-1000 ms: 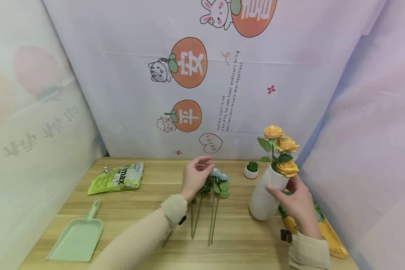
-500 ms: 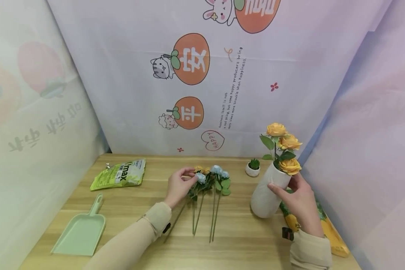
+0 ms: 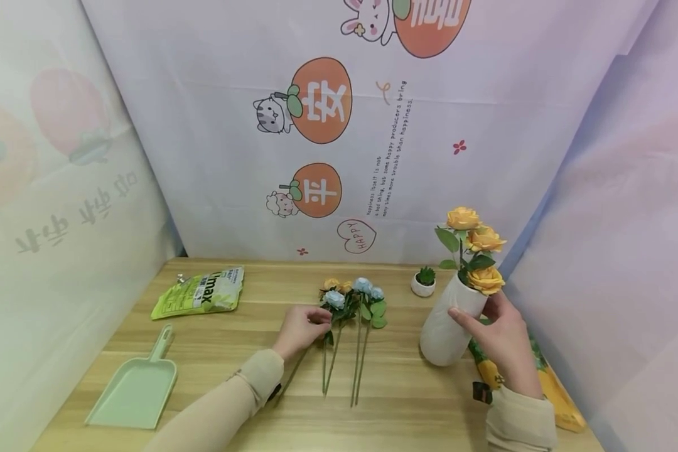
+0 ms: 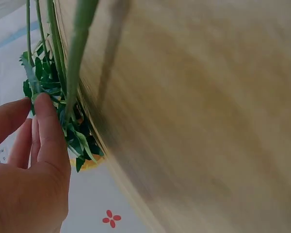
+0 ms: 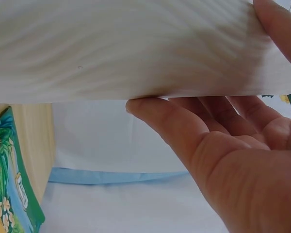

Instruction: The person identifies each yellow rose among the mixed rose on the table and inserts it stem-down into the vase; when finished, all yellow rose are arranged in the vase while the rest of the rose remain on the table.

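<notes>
Flowers lie in a bunch on the table; none of these is in the vase yet. Three yellow roses already stand in it. Our left hand pinches one stem, and our right hand grips the vase.

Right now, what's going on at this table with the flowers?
A person is arranging artificial flowers. The right hand holds a tilted white vase that already has three yellow roses in it. The left hand reaches into a bunch of blue and yellow flowers lying on the wooden table, fingers on the leaves and stems. A green scoop and a green packet lie to the left, untouched.
</notes>
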`<state>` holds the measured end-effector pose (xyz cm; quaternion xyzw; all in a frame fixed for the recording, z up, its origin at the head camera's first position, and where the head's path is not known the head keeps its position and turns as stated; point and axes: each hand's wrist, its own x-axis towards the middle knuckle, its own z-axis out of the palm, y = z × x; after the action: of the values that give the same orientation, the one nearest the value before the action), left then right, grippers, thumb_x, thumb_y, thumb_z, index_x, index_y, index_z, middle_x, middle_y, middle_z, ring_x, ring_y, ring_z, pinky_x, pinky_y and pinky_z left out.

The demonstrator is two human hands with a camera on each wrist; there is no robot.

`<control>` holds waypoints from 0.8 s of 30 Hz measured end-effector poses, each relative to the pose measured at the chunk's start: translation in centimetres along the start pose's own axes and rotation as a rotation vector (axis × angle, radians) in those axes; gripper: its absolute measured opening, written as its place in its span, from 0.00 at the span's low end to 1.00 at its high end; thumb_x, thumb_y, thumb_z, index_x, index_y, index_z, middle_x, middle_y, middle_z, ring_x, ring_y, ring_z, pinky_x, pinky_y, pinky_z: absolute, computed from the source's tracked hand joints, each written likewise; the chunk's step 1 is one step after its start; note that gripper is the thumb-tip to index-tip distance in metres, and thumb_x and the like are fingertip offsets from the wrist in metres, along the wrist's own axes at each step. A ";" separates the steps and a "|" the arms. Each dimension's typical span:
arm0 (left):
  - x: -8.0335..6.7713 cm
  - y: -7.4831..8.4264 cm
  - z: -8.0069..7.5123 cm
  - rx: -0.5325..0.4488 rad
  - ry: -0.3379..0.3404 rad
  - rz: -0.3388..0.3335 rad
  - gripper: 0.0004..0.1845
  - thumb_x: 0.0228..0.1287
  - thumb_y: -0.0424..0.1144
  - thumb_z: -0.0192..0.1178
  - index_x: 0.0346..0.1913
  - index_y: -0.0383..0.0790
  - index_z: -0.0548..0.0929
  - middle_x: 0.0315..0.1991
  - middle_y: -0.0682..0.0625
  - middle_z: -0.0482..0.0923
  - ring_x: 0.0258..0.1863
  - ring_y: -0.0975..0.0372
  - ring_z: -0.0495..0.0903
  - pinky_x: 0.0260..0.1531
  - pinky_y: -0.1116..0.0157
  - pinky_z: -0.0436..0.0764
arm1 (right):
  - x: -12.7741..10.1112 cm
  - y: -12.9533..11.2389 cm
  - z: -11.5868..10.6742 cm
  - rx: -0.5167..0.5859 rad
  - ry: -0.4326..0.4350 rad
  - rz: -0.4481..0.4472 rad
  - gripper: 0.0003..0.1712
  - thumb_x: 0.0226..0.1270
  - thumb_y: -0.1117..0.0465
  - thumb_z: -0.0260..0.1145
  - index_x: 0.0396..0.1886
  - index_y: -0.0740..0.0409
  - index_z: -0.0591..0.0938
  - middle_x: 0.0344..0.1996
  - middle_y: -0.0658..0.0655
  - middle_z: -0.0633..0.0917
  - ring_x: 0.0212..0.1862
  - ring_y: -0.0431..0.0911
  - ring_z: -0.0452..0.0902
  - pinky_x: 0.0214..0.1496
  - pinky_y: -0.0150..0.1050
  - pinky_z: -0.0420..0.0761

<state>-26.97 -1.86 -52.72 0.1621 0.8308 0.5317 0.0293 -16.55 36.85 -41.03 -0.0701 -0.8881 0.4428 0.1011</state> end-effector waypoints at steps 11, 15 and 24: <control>0.2 0.5 1.3 0.162 -0.064 0.081 0.13 0.69 0.30 0.72 0.55 0.34 0.92 0.45 0.48 0.92 0.44 0.57 0.90 0.45 0.59 0.90 | -0.1 -0.1 0.1 0.019 -0.014 0.011 0.60 0.68 0.33 0.76 0.87 0.56 0.58 0.74 0.73 0.73 0.72 0.67 0.71 0.67 0.68 0.78; 0.6 0.4 1.9 0.193 -0.076 0.059 0.14 0.67 0.31 0.74 0.54 0.34 0.92 0.45 0.48 0.92 0.43 0.58 0.89 0.43 0.60 0.90 | -0.1 -0.1 0.2 0.035 -0.024 0.031 0.61 0.67 0.33 0.76 0.87 0.55 0.57 0.75 0.73 0.72 0.73 0.67 0.70 0.67 0.68 0.78; 0.8 1.1 2.5 0.278 -0.083 0.038 0.14 0.64 0.34 0.77 0.52 0.33 0.92 0.38 0.49 0.91 0.37 0.59 0.88 0.40 0.58 0.90 | -0.1 0.0 0.1 0.034 -0.020 0.033 0.61 0.67 0.33 0.76 0.88 0.54 0.57 0.75 0.73 0.71 0.74 0.67 0.70 0.68 0.69 0.77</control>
<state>-26.91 0.99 -52.75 0.2022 0.8913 0.4047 0.0310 -16.49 36.78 -41.07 -0.0788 -0.8803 0.4599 0.0863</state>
